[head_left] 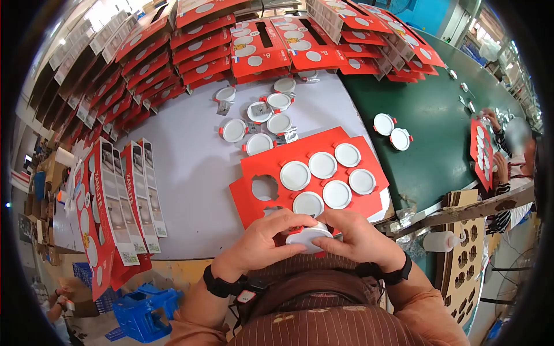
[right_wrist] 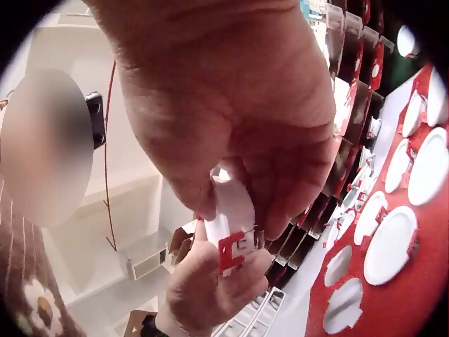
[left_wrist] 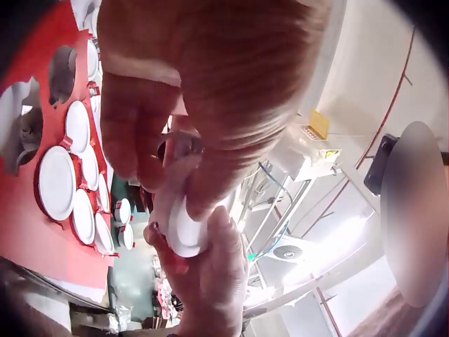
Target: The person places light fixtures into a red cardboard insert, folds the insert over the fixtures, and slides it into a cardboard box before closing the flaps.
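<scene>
Both hands grip one round white downlight (head_left: 309, 237) with red side clips, close in front of the body. My left hand (head_left: 268, 239) pinches its left side, thumb across the white face. From the right, my right hand (head_left: 360, 239) holds it with thumb and fingers. In the right wrist view a red clip (right_wrist: 230, 253) shows at the light's edge beside the left fingers. Just beyond the hands lies a red cardboard panel (head_left: 259, 167). Several white downlights (head_left: 295, 175) sit in its round cutouts; a cutout (head_left: 265, 188) at its left holds none, and another below is partly hidden.
Loose downlights (head_left: 234, 131) lie on the pale table (head_left: 190, 173) behind the panel. Two more (head_left: 384, 124) rest on the green surface (head_left: 421, 173). Stacked red printed cartons (head_left: 202, 52) line the back, and others (head_left: 107, 202) stand at left. Another person (head_left: 505, 155) works at far right.
</scene>
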